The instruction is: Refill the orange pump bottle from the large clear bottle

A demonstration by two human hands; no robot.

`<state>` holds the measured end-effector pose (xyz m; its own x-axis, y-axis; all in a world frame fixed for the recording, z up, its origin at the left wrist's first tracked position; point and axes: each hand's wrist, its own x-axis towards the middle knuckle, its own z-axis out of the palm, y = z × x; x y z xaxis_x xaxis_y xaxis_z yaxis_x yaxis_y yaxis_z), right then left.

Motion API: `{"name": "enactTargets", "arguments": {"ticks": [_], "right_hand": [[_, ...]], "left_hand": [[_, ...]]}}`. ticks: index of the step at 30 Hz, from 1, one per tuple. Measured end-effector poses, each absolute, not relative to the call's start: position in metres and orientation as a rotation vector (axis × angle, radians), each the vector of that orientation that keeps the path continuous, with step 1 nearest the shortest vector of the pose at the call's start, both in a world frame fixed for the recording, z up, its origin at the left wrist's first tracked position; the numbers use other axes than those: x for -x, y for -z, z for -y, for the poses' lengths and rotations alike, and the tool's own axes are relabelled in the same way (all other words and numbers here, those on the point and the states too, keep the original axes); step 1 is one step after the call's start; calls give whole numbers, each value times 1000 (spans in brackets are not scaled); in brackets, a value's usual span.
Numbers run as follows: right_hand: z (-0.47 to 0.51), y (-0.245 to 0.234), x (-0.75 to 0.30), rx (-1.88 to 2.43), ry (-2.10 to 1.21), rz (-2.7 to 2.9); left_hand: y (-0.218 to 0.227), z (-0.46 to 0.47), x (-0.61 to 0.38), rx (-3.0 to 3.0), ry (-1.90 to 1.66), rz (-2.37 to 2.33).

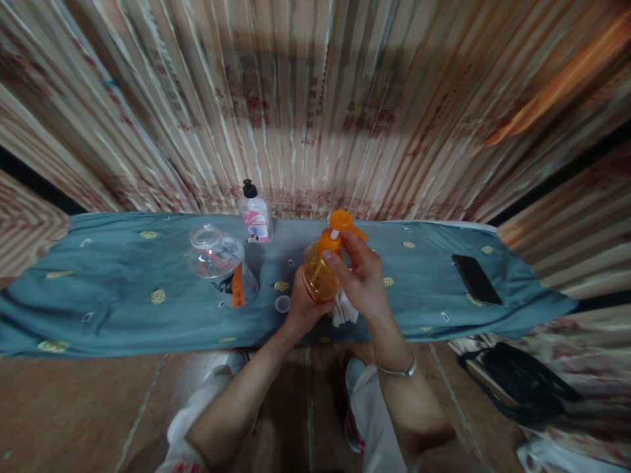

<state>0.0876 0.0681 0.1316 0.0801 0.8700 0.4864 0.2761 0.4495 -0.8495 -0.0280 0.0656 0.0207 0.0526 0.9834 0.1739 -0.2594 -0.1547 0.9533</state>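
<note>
An orange pump bottle (320, 269) is held upright over the blue-covered table (123, 309). My left hand (302, 309) wraps round its lower body from below. My right hand (362, 276) grips the orange pump collar near the top, fingers closed on it, with the pump head (342, 222) sticking up above. A white cloth or tissue (344, 310) shows just under my right hand. A small clear cap (282, 303) lies on the cloth beside my left hand.
A clear glass jar (217, 259) with an orange label lies on its side to the left. A small white bottle with a black cap (255, 213) stands at the back. A black phone (477, 279) lies at the right. A dark bag (517, 381) sits on the floor.
</note>
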Motion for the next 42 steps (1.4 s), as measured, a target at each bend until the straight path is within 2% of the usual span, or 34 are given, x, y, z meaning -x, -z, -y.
{"name": "enactTargets", "arguments": {"ticks": [5, 11, 17, 23, 29, 35, 42], "right_hand": [[-66, -134, -85, 1164, -478, 1400], [-67, -134, -88, 978, -694, 1505], [-65, -137, -88, 1150, -417, 1431], [-66, -137, -92, 986, -622, 1544], [-64, -137, -88, 1157, -421, 1433], [-67, -135, -92, 969, -661, 1542], [-64, -138, -88, 1148, -406, 1418]], "left_hand": [[-20, -66, 28, -1178, -1385, -908], [-22, -65, 29, -1183, -1389, -892], [-21, -65, 29, -1175, -1382, -884], [-20, -65, 28, -1181, -1397, -895], [-20, -65, 28, -1179, -1386, -885], [-19, -65, 27, -1153, -1384, -872], [-13, -67, 28, -1190, -1385, -906]]}}
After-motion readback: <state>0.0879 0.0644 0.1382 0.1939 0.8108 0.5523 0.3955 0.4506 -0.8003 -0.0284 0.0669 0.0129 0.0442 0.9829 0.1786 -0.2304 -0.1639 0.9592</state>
